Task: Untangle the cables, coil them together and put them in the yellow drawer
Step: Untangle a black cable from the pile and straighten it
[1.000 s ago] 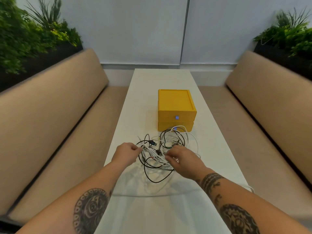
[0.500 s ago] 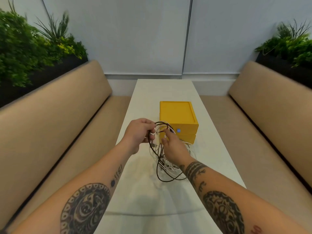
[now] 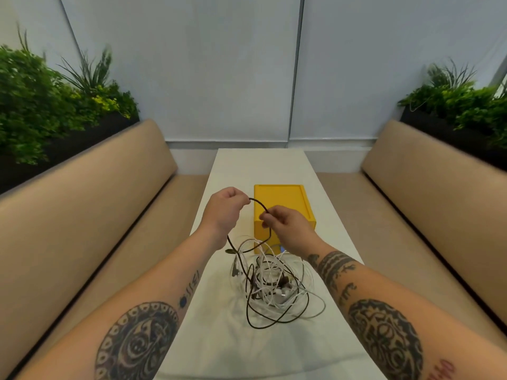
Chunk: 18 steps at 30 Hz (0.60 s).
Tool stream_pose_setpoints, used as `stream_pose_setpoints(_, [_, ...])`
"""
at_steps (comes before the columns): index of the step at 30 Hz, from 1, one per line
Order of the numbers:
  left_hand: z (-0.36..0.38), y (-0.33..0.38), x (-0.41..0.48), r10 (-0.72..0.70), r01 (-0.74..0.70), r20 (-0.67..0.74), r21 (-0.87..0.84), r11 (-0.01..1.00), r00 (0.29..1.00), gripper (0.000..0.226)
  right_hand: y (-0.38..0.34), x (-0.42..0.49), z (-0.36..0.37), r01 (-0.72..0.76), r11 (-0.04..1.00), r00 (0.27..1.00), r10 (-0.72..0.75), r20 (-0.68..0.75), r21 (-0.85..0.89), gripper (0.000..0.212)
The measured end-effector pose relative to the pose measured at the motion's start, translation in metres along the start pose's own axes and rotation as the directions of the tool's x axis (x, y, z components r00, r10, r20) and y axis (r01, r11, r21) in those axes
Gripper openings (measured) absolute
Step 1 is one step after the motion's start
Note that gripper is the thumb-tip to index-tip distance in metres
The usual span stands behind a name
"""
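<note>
Head view: a person's two tattooed forearms reach over a long white table (image 3: 263, 165). The left hand (image 3: 223, 212), fingers curled, pinches the top of a black cable (image 3: 259, 202). The right hand (image 3: 288, 223), at its 4 o'clock, pinches the same cable lower down. From there the cable hangs into a tangle of black and white cables (image 3: 274, 289) on the table, at 6 o'clock of the hands. A yellow drawer box (image 3: 279, 198) stands at 12 o'clock of the tangle, partly behind the hands. Tan benches (image 3: 96, 201) run at 9 and 3 o'clock, with green plants (image 3: 41, 105) behind them.
</note>
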State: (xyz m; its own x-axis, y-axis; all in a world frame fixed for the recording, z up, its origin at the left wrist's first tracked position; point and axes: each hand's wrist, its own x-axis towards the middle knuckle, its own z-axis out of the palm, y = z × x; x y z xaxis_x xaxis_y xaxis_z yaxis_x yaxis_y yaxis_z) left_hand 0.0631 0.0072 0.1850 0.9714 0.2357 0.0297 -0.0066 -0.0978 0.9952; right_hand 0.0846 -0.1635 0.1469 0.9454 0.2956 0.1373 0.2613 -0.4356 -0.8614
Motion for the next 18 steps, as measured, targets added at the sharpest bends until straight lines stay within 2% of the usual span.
stream_pose_setpoints(3, [-0.005,0.001,0.000,0.029,-0.027,0.036,-0.052,0.998,0.999,0.015,-0.016,0.007,-0.011,0.007,0.997,0.991,0.003,-0.131,0.071,0.019])
stream_pose_setpoints(6, [-0.007,-0.007,-0.005,0.026,-0.023,0.140,-0.029,0.999,0.990,0.023,-0.047,0.017,-0.023,0.045,0.981,0.974,-0.002,-0.226,0.186,0.016])
stream_pose_setpoints(9, [-0.004,-0.021,-0.011,-0.013,0.008,0.237,0.020,1.000,0.971,0.027,-0.081,0.024,-0.030,0.098,0.948,0.974,-0.029,-0.223,0.303,0.011])
stream_pose_setpoints(13, [0.007,-0.031,-0.016,-0.065,-0.007,0.329,0.215,0.977,0.942,0.042,-0.115,0.022,-0.036,0.164,0.922,0.972,-0.089,-0.219,0.352,0.014])
stream_pose_setpoints(16, [0.014,-0.032,-0.019,-0.063,-0.072,0.365,0.344,0.936,0.929,0.029,-0.132,0.018,-0.047,0.198,0.857,0.963,-0.079,-0.259,0.476,0.014])
stream_pose_setpoints(18, [0.015,-0.034,-0.018,-0.058,-0.078,0.377,0.336,0.939,0.924,0.026,-0.136,0.017,-0.057,0.224,0.827,0.952,-0.072,-0.297,0.516,0.014])
